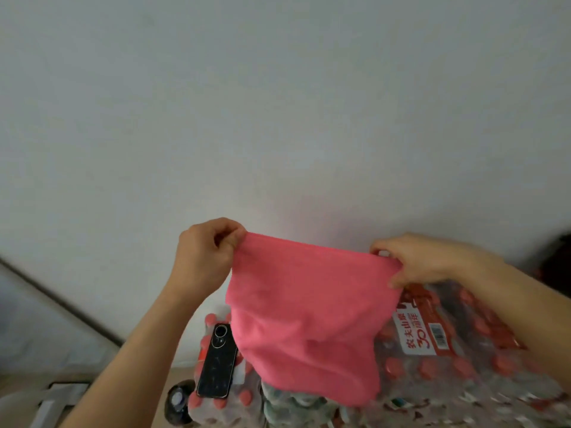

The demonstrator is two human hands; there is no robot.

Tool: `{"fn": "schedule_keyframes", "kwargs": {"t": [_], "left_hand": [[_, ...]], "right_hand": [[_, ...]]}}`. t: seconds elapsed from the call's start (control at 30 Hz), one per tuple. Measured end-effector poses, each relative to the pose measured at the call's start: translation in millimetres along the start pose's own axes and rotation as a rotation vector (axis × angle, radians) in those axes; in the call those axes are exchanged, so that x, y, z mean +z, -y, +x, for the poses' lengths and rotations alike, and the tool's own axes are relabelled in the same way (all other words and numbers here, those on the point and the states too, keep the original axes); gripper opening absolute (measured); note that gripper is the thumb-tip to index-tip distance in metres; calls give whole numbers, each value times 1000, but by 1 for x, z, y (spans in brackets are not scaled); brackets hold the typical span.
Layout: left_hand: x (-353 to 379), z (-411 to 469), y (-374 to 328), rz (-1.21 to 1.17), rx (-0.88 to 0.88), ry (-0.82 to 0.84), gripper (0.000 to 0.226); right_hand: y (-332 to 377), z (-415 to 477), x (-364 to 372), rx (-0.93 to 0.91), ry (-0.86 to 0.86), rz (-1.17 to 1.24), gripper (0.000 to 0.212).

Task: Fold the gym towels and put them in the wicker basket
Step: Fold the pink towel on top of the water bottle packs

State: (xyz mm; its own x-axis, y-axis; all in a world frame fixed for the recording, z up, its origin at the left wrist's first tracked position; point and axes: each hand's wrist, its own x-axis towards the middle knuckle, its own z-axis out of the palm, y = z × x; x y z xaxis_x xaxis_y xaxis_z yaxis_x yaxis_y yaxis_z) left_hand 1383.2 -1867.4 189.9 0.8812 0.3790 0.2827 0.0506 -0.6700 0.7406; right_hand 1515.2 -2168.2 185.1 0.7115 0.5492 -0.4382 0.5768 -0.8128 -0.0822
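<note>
A pink towel [306,319] hangs in the air in front of a white wall. My left hand [204,254] pinches its upper left corner and my right hand [423,261] pinches its upper right corner, so the top edge is stretched between them. The cloth droops down over shrink-wrapped packs of bottles. No wicker basket is in view.
Packs of water bottles with red caps [448,359] fill the lower right, wrapped in plastic with a red-and-white label. A black phone [217,361] lies on a pack at the lower left. A dark round object [177,403] sits below it. A dark shape [556,264] is at the right edge.
</note>
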Motion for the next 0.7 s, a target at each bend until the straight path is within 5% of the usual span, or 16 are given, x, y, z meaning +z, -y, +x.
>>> {"fn": "schedule_keyframes", "kwargs": {"t": [0.2,0.4,0.57,0.7], "left_hand": [[-14,-13,-7,47,34,-125,13],[-41,-33,-44,-244,22,-208,23],[-52,-62,-78,-117,105,-142,28],[-43,-105,-112,-24,181,-112,29]], "right_hand": [[1,-33,-30,-27,-249,150,36],[-10,-79,-43,-139,-660,590,29],[-25,-119,-31,-185,-687,124,18],[-42,-161,-12,-126,-655,33,14]]}}
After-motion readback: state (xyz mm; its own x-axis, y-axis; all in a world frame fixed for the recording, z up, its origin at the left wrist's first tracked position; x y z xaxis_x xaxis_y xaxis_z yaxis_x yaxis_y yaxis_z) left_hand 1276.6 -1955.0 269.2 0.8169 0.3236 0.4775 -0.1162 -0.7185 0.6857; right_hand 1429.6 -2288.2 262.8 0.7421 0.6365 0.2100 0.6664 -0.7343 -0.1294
